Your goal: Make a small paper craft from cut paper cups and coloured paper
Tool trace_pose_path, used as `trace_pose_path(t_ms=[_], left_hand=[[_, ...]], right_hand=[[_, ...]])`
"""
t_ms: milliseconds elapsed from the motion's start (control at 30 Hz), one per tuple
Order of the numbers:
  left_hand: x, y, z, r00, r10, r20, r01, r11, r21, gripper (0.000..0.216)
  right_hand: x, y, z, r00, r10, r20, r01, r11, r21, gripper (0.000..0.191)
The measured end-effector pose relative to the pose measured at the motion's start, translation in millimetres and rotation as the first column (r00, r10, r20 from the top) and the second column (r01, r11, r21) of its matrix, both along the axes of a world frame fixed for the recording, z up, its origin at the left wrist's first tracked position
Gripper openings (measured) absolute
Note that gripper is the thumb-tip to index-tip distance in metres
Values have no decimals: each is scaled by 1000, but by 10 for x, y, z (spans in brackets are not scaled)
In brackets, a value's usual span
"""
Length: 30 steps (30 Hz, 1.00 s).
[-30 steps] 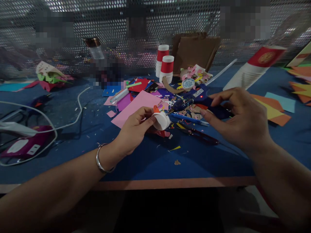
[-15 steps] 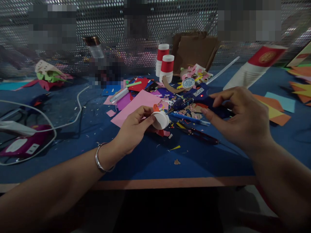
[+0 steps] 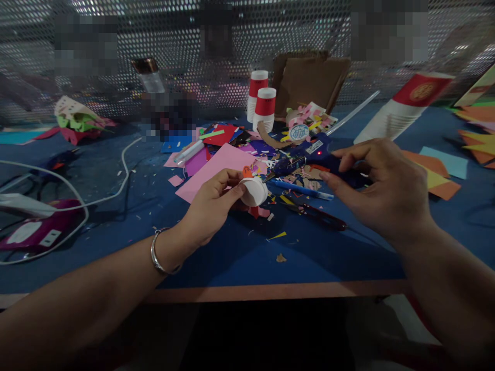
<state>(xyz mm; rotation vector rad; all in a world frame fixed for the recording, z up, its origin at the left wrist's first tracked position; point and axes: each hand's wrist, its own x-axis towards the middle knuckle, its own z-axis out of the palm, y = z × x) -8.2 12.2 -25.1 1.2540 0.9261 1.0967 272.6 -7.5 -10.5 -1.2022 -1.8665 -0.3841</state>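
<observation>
Table edge [image 3: 270, 292] nearest. Left hand [image 3: 211, 206]: thumb and fingers pinched on the near side of a small white cup-like piece [image 3: 253, 192], held above the table, likely so its far rim stays exposed. Right hand [image 3: 390, 190]: curled round the handle of a dark blue glue gun [image 3: 299, 157], red light lit, nozzle angled down-left at that rim, apparently to bring the tip in without crossing the left fingers; contact cannot be told at this size. Scissors [image 3: 325, 217] and a blue pen [image 3: 303, 189] lie below the gun, within easy reach. Beyond: pink sheet [image 3: 211, 170], paper scraps, two upright cup stacks [image 3: 265, 108], then leaning cardboard [image 3: 309, 85].
</observation>
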Motion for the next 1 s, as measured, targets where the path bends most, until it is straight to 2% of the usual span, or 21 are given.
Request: trace_pose_path(t_ms=[233, 500, 567, 667, 733, 800, 1000], left_hand=[[-18, 0, -2, 1000, 2, -17, -2, 1000, 0, 8], [-19, 15, -30, 999, 19, -30, -19, 1000, 12, 8], [-34, 8, -33, 998, 26, -56, -24, 999, 42, 11], [-56, -21, -14, 991, 64, -116, -45, 986, 159, 17], [-58, -40, 10, 992, 76, -105, -53, 977, 206, 19], [-47, -48, 32, 996, 73, -51, -63, 980, 186, 17], [1, 5, 49, 990, 74, 116, -73, 997, -16, 11]], right_hand=[[11, 17, -22, 1000, -1, -10, 1, 1000, 15, 20], [12, 29, 3, 998, -24, 53, 20, 998, 66, 21], [2, 30, 8, 998, -30, 54, 26, 997, 79, 21], [-4, 37, 4, 1000, -19, 13, 18, 997, 75, 20], [3, 45, -7, 1000, -12, -29, 14, 998, 62, 21], [18, 55, -23, 997, -17, -81, 20, 999, 45, 23], [48, 73, -58, 989, -20, -146, 21, 1000, 0, 25]])
